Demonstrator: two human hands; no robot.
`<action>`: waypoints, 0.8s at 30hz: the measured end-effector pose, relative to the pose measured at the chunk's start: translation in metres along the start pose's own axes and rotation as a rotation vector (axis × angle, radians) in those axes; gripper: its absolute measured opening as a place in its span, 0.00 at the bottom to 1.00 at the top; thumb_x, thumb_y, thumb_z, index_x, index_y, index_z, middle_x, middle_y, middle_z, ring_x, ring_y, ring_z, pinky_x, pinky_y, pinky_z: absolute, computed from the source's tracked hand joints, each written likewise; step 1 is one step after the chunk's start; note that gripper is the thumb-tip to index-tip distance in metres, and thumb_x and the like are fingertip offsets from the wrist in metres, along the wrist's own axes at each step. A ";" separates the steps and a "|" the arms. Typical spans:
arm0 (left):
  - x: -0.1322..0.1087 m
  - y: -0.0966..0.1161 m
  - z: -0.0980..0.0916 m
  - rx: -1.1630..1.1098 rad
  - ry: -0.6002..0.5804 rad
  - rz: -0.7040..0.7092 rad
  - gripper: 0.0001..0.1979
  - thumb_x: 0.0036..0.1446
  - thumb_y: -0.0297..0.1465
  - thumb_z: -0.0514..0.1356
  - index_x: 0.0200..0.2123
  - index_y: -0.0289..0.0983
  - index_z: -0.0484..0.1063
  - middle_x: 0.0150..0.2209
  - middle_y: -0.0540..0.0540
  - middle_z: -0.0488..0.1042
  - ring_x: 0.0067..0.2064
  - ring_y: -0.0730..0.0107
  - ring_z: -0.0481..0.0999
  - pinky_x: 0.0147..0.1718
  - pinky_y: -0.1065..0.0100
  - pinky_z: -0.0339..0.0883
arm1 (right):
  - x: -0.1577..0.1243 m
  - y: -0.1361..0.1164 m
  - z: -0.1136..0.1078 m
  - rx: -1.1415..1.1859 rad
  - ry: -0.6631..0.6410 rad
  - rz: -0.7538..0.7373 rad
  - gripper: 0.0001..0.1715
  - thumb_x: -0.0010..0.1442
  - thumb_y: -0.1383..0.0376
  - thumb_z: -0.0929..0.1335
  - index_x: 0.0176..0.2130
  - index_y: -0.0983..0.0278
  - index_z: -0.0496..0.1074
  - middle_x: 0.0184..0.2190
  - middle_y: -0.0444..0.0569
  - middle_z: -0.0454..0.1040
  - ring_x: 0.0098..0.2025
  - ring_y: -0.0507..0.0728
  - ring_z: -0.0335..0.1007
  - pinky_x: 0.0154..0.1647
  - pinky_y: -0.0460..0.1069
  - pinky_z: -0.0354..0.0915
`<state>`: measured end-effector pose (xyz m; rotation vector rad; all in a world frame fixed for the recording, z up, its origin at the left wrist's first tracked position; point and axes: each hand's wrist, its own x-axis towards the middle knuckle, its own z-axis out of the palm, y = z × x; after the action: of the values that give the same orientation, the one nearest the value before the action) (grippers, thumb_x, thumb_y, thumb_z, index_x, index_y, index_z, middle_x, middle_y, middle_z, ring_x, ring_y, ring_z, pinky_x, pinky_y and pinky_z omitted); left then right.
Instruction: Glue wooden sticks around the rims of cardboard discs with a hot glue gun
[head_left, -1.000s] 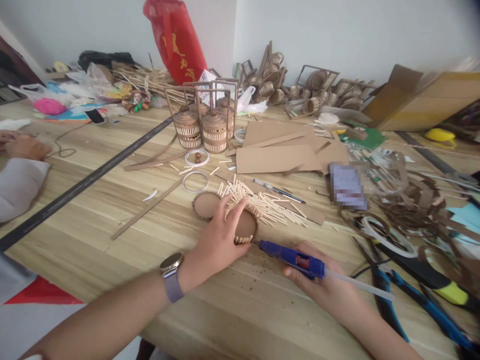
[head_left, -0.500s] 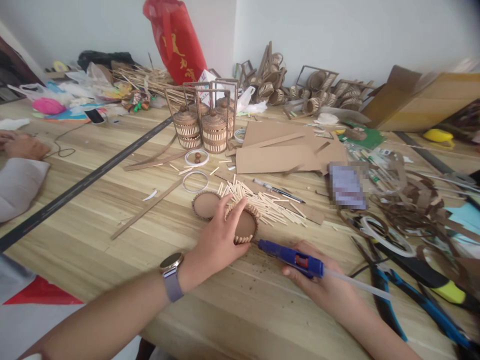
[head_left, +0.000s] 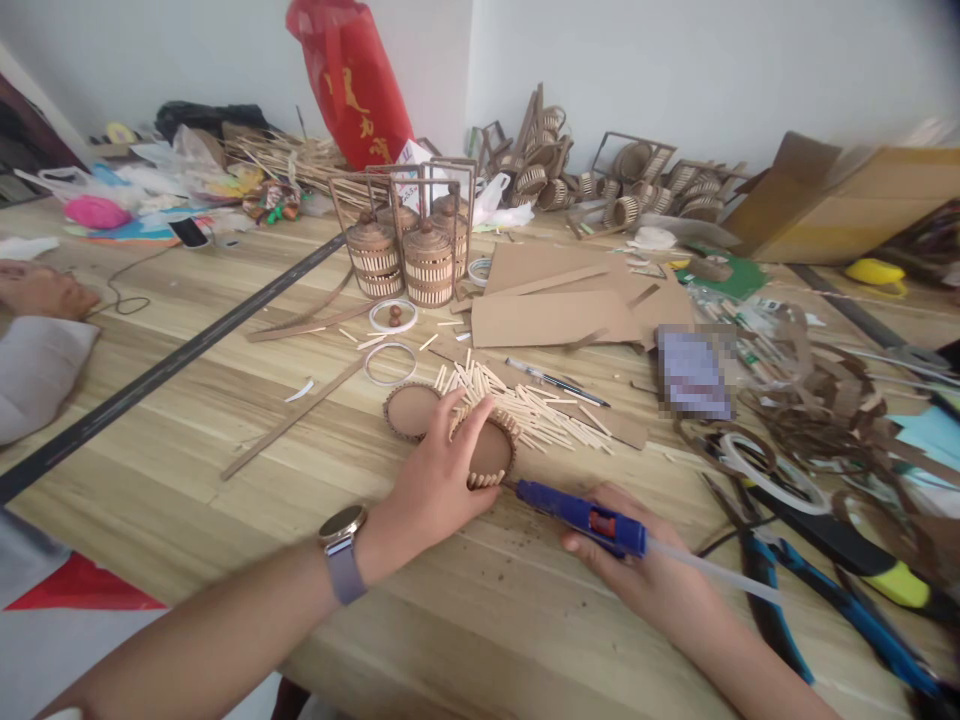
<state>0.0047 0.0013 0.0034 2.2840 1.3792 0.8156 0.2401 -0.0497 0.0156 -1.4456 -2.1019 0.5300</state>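
Observation:
My left hand (head_left: pixel 439 465), with a watch on its wrist, grips a small round cardboard tray (head_left: pixel 491 450) edged with short wooden sticks. Its fingers and thumb straddle the tray on the table. In my right hand (head_left: pixel 626 560) is a blue glue gun (head_left: pixel 581 515), with a clear glue stick (head_left: pixel 716 570) poking out of its back. The gun's nozzle is at the tray's near right edge, close to my left thumb; whether it touches cannot be made out. A second cardboard disc (head_left: pixel 412 410) with a corrugated rim lies just left of the tray. Behind them spreads a pile of short wooden sticks (head_left: pixel 536 405).
Lidded round baskets (head_left: pixel 429 262) in frames stand behind. Cardboard sheets (head_left: pixel 547 320), a pen (head_left: pixel 555 381) and tape rings (head_left: pixel 390 363) lie around. Pliers (head_left: pixel 761 570) and a cutter (head_left: pixel 892 582) are at the right. Another person's hand (head_left: pixel 45 290) rests at the far left.
My hands, the tray and the glue gun hold almost the same place. At the far left the other person's hand has shifted slightly.

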 end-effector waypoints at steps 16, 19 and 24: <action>0.000 0.000 0.000 -0.022 0.000 0.023 0.53 0.45 0.25 0.69 0.66 0.49 0.40 0.66 0.38 0.44 0.63 0.43 0.59 0.53 0.49 0.69 | 0.005 0.005 -0.020 0.151 -0.032 0.179 0.23 0.57 0.44 0.66 0.28 0.60 0.69 0.25 0.46 0.73 0.28 0.58 0.72 0.28 0.49 0.68; 0.000 -0.001 0.000 -0.019 0.004 0.030 0.52 0.45 0.25 0.69 0.66 0.49 0.41 0.66 0.38 0.44 0.63 0.44 0.59 0.53 0.49 0.69 | 0.000 0.014 -0.033 0.256 -0.283 0.249 0.28 0.58 0.41 0.63 0.28 0.61 0.73 0.23 0.47 0.73 0.25 0.55 0.70 0.24 0.48 0.66; -0.001 -0.001 0.000 -0.012 0.005 0.024 0.52 0.45 0.25 0.69 0.66 0.48 0.42 0.66 0.39 0.45 0.63 0.45 0.60 0.53 0.50 0.69 | -0.016 0.026 -0.036 0.031 -0.126 0.283 0.29 0.54 0.40 0.66 0.26 0.61 0.75 0.18 0.44 0.69 0.21 0.54 0.65 0.20 0.47 0.62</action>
<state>0.0040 0.0011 0.0026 2.2950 1.3476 0.8362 0.2859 -0.0549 0.0252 -1.7441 -1.9824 0.7770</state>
